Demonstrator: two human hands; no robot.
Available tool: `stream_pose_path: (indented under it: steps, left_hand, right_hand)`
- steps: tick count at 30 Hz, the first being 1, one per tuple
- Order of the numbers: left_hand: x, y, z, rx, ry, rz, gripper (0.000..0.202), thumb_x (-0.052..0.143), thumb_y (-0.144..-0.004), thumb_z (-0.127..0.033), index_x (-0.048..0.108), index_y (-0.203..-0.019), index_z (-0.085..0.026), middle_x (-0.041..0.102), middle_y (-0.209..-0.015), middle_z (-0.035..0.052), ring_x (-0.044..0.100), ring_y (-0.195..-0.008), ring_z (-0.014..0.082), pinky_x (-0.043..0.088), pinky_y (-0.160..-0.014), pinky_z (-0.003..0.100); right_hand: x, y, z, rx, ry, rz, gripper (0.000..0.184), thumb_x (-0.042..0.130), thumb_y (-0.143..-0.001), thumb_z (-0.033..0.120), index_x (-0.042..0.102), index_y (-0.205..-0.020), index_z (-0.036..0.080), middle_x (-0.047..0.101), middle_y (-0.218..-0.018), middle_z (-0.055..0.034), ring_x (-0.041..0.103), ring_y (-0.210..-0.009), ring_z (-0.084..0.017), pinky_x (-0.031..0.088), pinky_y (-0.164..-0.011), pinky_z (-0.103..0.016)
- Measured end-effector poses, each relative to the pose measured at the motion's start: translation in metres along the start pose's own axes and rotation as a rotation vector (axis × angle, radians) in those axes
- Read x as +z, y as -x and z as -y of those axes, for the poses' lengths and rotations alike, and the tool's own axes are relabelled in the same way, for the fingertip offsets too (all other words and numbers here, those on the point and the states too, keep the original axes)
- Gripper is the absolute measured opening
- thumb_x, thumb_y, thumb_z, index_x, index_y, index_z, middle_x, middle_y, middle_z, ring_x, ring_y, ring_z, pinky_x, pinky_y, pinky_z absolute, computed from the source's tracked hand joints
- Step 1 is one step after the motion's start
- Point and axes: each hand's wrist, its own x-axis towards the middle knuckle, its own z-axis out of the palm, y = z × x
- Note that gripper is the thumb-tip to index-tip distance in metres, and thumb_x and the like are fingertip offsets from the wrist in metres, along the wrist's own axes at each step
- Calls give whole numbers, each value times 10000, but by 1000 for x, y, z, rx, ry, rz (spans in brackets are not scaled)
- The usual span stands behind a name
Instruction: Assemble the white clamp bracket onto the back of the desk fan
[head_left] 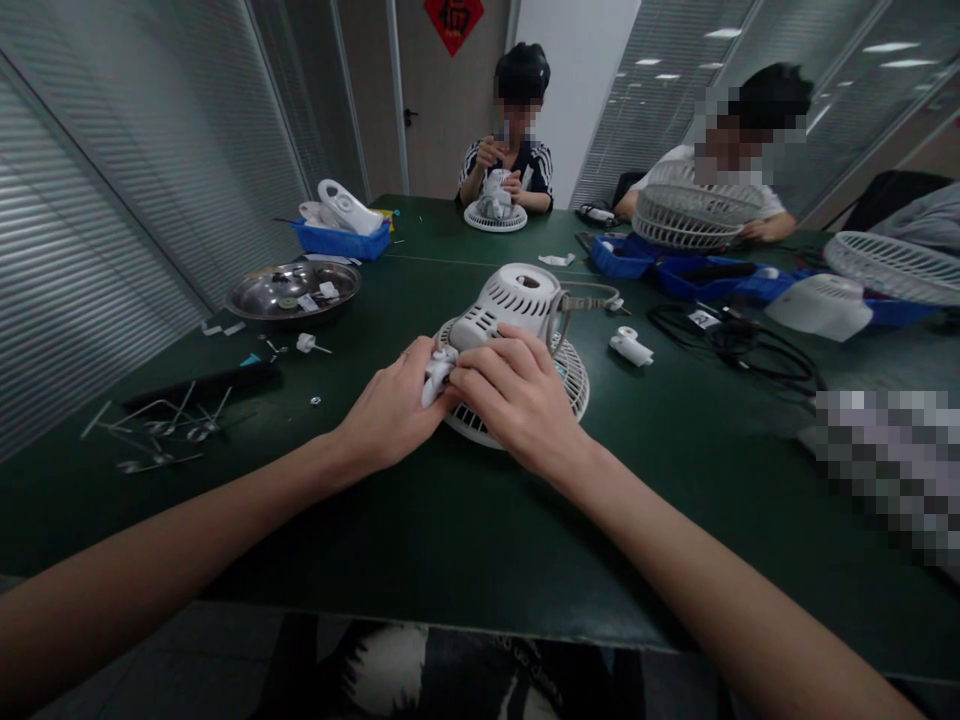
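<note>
A white fan head (pixel 517 300) rests face down on its round grille (pixel 574 375) on the green table, its slotted motor housing uppermost. A grey cable (pixel 592 298) loops out from the housing's right side. My left hand (pixel 401 405) is closed around a small white plastic joint (pixel 439 375) at the near left of the housing. Over the same joint and the housing's lower edge, my right hand (pixel 517 395) has its fingers curled; its fingertips meet the white part. Between the hands, part of the joint is hidden.
Left: a metal bowl (pixel 292 292) with small parts, a blue bin (pixel 341 240), and bent metal rods (pixel 169 425). Right: a white plastic fitting (pixel 631 347), black cables (pixel 739 345) and blue trays (pixel 705 278). Two people sit across the table, one handling another fan (pixel 496 205).
</note>
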Motion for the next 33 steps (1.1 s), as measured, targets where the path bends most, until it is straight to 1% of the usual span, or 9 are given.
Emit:
stream_pose_path:
  steps: [4, 8, 12, 14, 19, 21, 25, 33]
  left_hand:
    - [-1, 0, 0, 7, 8, 4, 265, 493, -875, -392, 431, -1028, -185, 607, -937, 87, 619, -774, 248, 472, -624, 361]
    - [-3, 0, 0, 21, 3, 26, 299, 512, -862, -423, 421, -1031, -193, 612, -940, 85, 624, -764, 250, 468, -607, 353]
    - [-5, -1, -1, 19, -1, 56, 374, 554, -824, -483, 415, -1024, -198, 621, -927, 80, 642, -773, 263, 473, -607, 350]
    - [-6, 0, -2, 24, -9, 62, 388, 544, -826, -502, 414, -1028, -198, 625, -937, 86, 648, -776, 268, 471, -602, 349]
    - [-8, 1, -4, 52, -25, 89, 314, 461, -883, -464, 418, -1028, -189, 631, -928, 98, 643, -746, 256, 455, -580, 343]
    - [-9, 1, -3, 60, -26, 93, 302, 445, -891, -458, 416, -1027, -190, 630, -905, 92, 638, -721, 247, 444, -569, 338]
    - [-9, 2, -2, 86, -34, 100, 275, 437, -895, -421, 405, -1031, -184, 622, -875, 86, 624, -691, 231, 431, -565, 332]
    - [-10, 2, 0, 128, -27, 84, 277, 414, -905, -408, 397, -1052, -173, 615, -884, 92, 608, -681, 216, 423, -568, 326]
  right_hand:
    - [-1, 0, -1, -10, -1, 12, 159, 473, -918, 141, 622, -947, 190, 659, -1006, -47, 503, -964, -191, 362, -1043, -415]
    - [-1, -2, -1, -26, 12, 13, 162, 467, -918, 136, 623, -954, 161, 653, -1023, -72, 494, -970, -201, 360, -1039, -415]
    - [-3, -5, -3, -26, -50, 49, 153, 468, -925, 164, 619, -947, 163, 648, -1004, -83, 477, -974, -211, 400, -962, -417]
    - [-5, -6, -4, -23, -72, 51, 149, 469, -926, 168, 617, -943, 163, 647, -976, -85, 474, -958, -210, 409, -919, -409]
    - [-12, -8, -6, -14, -47, 93, 161, 446, -942, 189, 607, -946, 174, 647, -951, -68, 463, -901, -202, 409, -832, -369]
    - [-13, -8, -7, -25, -45, 101, 172, 434, -947, 186, 605, -930, 183, 652, -971, -58, 462, -901, -198, 403, -832, -362]
    - [-11, -6, -8, -42, -61, 66, 164, 440, -943, 174, 603, -926, 170, 658, -1016, -55, 468, -932, -197, 400, -875, -365]
    - [-12, -4, -9, -42, -105, 59, 190, 414, -949, 153, 598, -993, 170, 652, -1049, -46, 480, -964, -194, 401, -917, -360]
